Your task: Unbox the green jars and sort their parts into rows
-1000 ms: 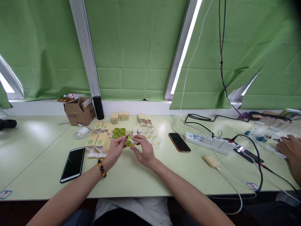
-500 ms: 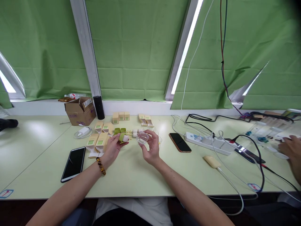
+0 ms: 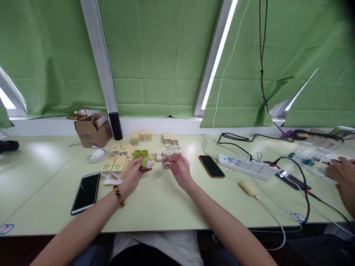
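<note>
My left hand (image 3: pixel 135 170) is closed around a small rounded green-and-white piece (image 3: pixel 145 163), held above the table with its white end facing right. My right hand (image 3: pixel 179 168) is just to its right, fingers curled together. At those fingertips shows a clear plastic cup (image 3: pixel 172 152); a thin pale edge sits between finger and thumb. Where the cup ends and other clear things behind begin is hard to tell. Behind the hands lie green square trays (image 3: pixel 141 153), white cylinders (image 3: pixel 159 156) and small cream pieces (image 3: pixel 151 158).
Small cream boxes (image 3: pixel 119 167) stand left of my hands, more cream boxes (image 3: pixel 142 136) behind. Phones (image 3: pixel 86 190), a power strip (image 3: pixel 244 166) with cables, a beige device (image 3: pixel 249 188) and a carton (image 3: pixel 94 133) share the table. Another person's hand (image 3: pixel 342 173) is at far right.
My right hand has turned, and its fingers have curled in more. The clear cup shows higher, above the fingers. My left hand has barely moved, still gripping the green-and-white piece.
</note>
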`<state>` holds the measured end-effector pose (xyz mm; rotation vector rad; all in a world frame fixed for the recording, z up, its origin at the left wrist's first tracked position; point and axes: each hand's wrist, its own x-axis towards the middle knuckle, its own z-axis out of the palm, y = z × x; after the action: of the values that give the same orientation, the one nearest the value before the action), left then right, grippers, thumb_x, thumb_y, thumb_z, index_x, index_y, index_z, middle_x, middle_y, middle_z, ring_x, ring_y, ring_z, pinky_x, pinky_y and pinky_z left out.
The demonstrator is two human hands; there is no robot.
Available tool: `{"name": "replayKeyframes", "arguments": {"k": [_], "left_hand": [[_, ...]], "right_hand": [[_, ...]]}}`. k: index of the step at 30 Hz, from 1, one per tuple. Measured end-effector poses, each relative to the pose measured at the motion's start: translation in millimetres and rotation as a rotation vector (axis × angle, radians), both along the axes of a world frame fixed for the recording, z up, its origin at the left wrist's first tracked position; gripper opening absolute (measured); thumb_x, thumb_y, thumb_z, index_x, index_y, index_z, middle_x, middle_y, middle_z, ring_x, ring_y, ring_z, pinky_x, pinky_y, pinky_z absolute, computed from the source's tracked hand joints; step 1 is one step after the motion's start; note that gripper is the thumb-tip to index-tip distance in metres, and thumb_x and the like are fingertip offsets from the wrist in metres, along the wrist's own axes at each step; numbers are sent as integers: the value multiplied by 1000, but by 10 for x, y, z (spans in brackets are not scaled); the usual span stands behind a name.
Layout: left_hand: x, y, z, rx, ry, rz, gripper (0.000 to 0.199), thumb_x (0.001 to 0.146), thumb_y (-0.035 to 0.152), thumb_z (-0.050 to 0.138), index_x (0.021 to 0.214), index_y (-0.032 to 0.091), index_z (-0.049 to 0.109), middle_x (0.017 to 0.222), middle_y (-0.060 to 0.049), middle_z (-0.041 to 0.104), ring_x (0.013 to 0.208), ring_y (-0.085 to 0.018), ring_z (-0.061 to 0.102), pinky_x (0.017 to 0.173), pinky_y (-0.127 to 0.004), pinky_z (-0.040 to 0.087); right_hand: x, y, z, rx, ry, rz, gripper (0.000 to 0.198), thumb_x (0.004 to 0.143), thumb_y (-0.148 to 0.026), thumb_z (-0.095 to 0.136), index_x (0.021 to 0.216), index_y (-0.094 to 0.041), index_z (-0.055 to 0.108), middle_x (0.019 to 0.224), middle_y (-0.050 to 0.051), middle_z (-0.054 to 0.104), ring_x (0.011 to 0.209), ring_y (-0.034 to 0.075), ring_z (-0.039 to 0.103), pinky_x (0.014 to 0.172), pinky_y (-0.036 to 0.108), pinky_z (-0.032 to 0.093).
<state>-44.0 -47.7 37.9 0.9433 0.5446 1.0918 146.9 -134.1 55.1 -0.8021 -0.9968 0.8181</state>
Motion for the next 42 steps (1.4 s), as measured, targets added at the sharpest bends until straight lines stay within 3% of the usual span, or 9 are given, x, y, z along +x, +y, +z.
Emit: {"name": "replayKeyframes", "arguments": {"k": [3,6,14,17,20,22,25,34,42], "left_hand": [[4,2,-6,-5,5,15,35,81,41,85,98,13,75,108,-13,76,89,-22,75,73,-35,66],[5,5,-8,-9,13,18,32,83,39,83,99,12,74,107,-12,76,88,-22,75,74,-37,66],[-2,6,-4,-3,5,25,25,87,36,79,97,14,74,107,-10,76,89,-22,74,77,-40,66],[-5,10,-2,2,12,15,27,88,38,78,99,13,75,105,-11,76,89,-21,74,77,-39,66],[-5,11,-1,7,20,8,29,88,39,78,101,13,76,103,-11,76,87,-21,74,77,-40,66],[-3,11,-1,3,21,13,30,87,39,79,100,12,76,102,-11,76,87,-21,74,77,-39,66],[-2,9,-3,-3,16,22,29,85,38,80,98,12,76,103,-11,76,87,-21,74,76,-38,66],[-4,10,-18,13,22,24,28,87,39,79,99,13,75,106,-11,76,89,-21,74,77,-38,66],[0,8,-10,-3,22,27,30,85,39,80,99,13,76,106,-12,76,88,-21,74,75,-37,66]], "right_hand": [[77,47,23,-112,93,82,65,87,-91,40,82,-27,45,72,1,61,68,22,67,65,39,59],[116,54,54,-101,119,68,65,85,-92,44,82,-27,48,71,0,58,71,22,66,65,38,58],[406,-84,317,40,-40,-64,45,76,-62,83,95,-23,71,88,4,70,77,21,65,70,36,54],[575,-169,391,-43,-410,-235,39,82,-60,75,92,-22,74,80,4,72,69,20,61,66,34,51],[655,-253,433,-276,-980,-413,27,95,-45,63,88,-23,78,83,5,76,76,21,65,71,32,48],[649,-285,442,-474,-1291,-422,24,97,-33,59,90,-26,81,85,5,78,81,22,69,72,30,45],[599,-280,420,-662,-1516,-350,22,96,-24,61,94,-28,82,93,6,80,85,23,72,72,28,43],[569,-140,233,-787,-1618,-311,23,92,-20,64,105,-27,82,104,11,80,97,28,74,80,33,49],[618,-86,161,-812,-1642,-351,26,92,-21,62,108,-25,81,107,13,80,100,30,74,81,35,50]]}}
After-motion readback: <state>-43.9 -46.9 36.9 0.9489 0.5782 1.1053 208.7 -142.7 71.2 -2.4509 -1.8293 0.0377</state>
